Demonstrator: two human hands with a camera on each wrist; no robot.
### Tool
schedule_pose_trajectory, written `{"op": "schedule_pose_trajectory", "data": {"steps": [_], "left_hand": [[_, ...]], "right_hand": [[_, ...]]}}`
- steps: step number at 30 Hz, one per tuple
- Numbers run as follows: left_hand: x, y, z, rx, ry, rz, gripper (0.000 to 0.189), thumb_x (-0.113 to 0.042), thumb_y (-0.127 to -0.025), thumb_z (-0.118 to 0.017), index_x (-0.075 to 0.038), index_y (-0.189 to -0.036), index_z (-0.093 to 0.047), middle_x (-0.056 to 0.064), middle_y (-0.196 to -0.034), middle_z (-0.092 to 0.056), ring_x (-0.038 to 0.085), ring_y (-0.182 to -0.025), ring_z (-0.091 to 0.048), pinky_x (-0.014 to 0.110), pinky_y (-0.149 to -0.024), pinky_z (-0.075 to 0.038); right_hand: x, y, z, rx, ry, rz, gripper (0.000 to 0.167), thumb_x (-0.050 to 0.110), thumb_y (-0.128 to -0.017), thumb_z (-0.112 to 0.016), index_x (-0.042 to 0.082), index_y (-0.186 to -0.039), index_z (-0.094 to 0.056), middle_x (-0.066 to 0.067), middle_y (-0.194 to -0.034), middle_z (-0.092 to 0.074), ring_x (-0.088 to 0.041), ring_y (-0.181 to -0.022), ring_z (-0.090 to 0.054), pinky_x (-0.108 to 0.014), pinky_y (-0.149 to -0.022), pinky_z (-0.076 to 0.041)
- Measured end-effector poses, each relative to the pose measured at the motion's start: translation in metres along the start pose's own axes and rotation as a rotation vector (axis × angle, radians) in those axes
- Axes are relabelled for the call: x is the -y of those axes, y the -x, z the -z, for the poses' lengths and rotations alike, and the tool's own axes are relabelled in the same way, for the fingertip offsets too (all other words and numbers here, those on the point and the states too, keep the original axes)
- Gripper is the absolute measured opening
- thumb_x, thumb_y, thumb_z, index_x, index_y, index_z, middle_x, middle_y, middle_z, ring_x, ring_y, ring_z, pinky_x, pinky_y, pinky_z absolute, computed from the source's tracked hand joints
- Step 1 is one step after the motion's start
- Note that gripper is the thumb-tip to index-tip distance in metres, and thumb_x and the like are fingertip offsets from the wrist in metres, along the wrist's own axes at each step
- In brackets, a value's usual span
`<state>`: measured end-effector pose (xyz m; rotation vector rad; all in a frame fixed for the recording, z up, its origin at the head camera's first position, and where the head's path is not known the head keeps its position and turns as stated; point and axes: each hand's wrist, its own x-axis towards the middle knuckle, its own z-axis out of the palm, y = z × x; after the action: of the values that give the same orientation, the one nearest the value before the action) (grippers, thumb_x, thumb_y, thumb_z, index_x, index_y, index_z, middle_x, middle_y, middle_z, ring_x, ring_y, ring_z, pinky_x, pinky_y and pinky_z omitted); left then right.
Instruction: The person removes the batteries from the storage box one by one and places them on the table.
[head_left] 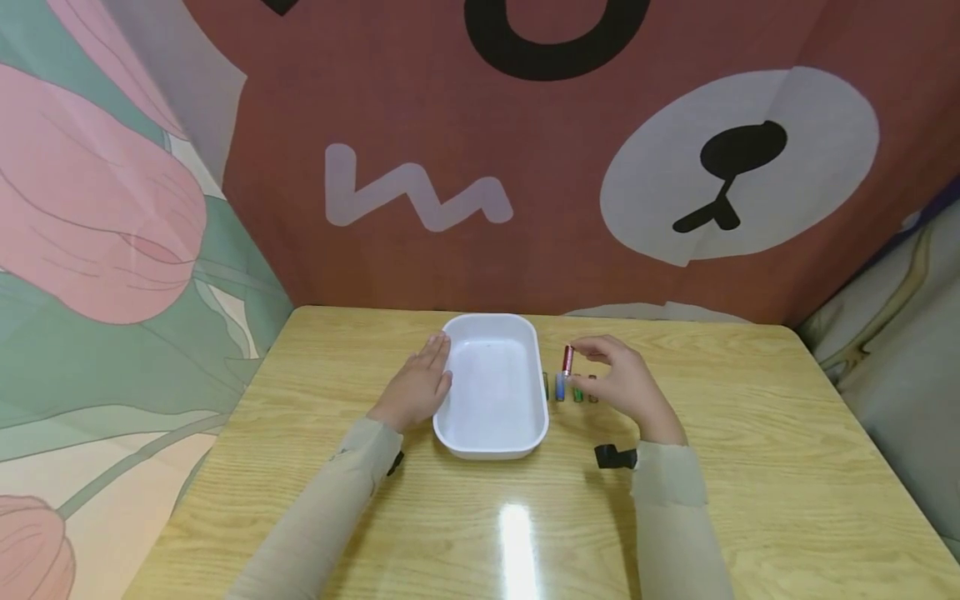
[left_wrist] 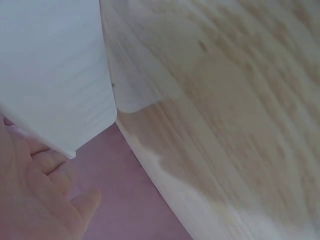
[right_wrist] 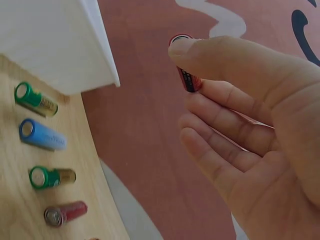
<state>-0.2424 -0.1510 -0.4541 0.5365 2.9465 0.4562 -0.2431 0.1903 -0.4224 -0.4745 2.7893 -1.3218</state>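
My right hand (head_left: 628,385) pinches a red battery (head_left: 567,360) between thumb and fingertips, raised just to the right of a white tray (head_left: 538,400). In the right wrist view the thumb presses one end of that battery, and dark print shows on its side. Below it several batteries lie in a row on the table: a blue battery (right_wrist: 44,134), a green-and-gold battery (right_wrist: 36,100) on one side of it, another green-and-gold battery (right_wrist: 51,177) and a red battery (right_wrist: 66,213) on the other. My left hand (head_left: 415,383) rests against the tray's left rim, fingers nearly straight.
The tray stands on a wood-grain table (head_left: 300,492) near its back edge. Behind rises a reddish-brown printed cloth (head_left: 420,267) with a bear face, and a floral cloth (head_left: 112,367) hangs at the left. A black wrist mount (head_left: 615,457) juts from the right sleeve.
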Motion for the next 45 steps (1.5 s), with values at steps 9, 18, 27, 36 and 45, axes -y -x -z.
{"op": "schedule_pose_trajectory", "data": {"steps": [9, 18, 27, 36, 45], "left_hand": [[0.0, 0.001, -0.001, -0.001, 0.012, 0.012, 0.062, -0.03, -0.11, -0.033, -0.002, -0.161, -0.011, 0.012, -0.169, -0.007, 0.027, -0.156, -0.007, 0.051, -0.124, -0.019], [0.002, 0.0, -0.004, -0.022, 0.031, 0.008, 0.063, -0.029, -0.11, -0.033, -0.001, -0.161, -0.011, 0.014, -0.169, -0.008, 0.028, -0.156, -0.008, 0.052, -0.123, -0.02], [0.002, 0.0, -0.005, -0.014, 0.05, 0.008, 0.062, -0.028, -0.11, -0.034, -0.001, -0.161, -0.01, 0.013, -0.169, -0.007, 0.028, -0.156, -0.006, 0.05, -0.124, -0.017], [0.002, 0.001, -0.005, -0.019, 0.052, 0.007, 0.062, -0.028, -0.11, -0.034, -0.001, -0.161, -0.011, 0.013, -0.169, -0.007, 0.028, -0.156, -0.007, 0.051, -0.124, -0.019], [0.003, -0.001, -0.007, -0.027, 0.038, -0.001, 0.063, -0.028, -0.11, -0.035, 0.0, -0.161, -0.01, 0.013, -0.169, -0.007, 0.029, -0.156, -0.007, 0.051, -0.123, -0.02]], "right_hand": [[-0.009, 0.009, 0.008, -0.017, 0.018, -0.027, 0.055, 0.018, -0.088, -0.079, 0.005, -0.138, -0.059, -0.017, -0.134, -0.058, -0.043, -0.125, -0.056, -0.059, -0.103, -0.048], [-0.021, 0.016, 0.02, 0.0, 0.011, -0.082, 0.056, 0.016, -0.09, -0.079, 0.006, -0.14, -0.056, -0.02, -0.138, -0.056, -0.045, -0.13, -0.051, -0.06, -0.102, -0.048], [-0.034, 0.026, 0.029, 0.01, -0.005, -0.133, 0.055, 0.02, -0.091, -0.078, 0.008, -0.14, -0.056, -0.022, -0.14, -0.056, -0.046, -0.134, -0.048, -0.062, -0.103, -0.046], [-0.051, 0.031, 0.036, 0.015, 0.029, -0.174, 0.057, 0.017, -0.092, -0.077, 0.004, -0.142, -0.053, -0.024, -0.142, -0.054, -0.048, -0.134, -0.047, -0.063, -0.102, -0.046], [-0.063, 0.036, 0.043, 0.019, 0.021, -0.218, 0.058, 0.015, -0.092, -0.076, 0.001, -0.142, -0.051, -0.026, -0.142, -0.053, -0.049, -0.134, -0.046, -0.062, -0.104, -0.044]]}}
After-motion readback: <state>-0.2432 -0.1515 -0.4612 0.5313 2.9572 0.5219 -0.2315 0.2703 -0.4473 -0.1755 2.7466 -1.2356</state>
